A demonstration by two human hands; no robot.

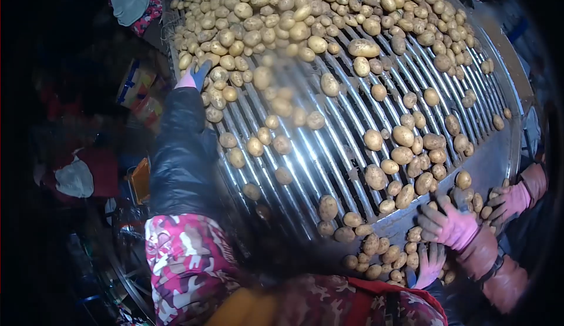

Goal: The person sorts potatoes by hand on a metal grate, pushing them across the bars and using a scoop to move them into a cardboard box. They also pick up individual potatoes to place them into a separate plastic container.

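Observation:
My left hand [195,77], in a pink glove with dark bluish fingers, reaches to the left edge of a potato pile [258,20]. Its thumb and fingers look apart, against the nearest potatoes [218,73]; part of them is hard to make out. Low on the right, my right hand [430,264], gloved in pink and grey, lies with fingers spread over a cluster of potatoes [390,255] at the lower end of the metal bars. Nothing shows gripped in it. Scattered potatoes rest on the sloping bar rack [335,144].
Beside my right hand, another person's gloved hands [455,226] and brown sleeves [499,273] reach over the potatoes. A metal side plate [490,161] borders the rack on the right. An orange container [140,180] and a person in a light cap [75,176] are at left.

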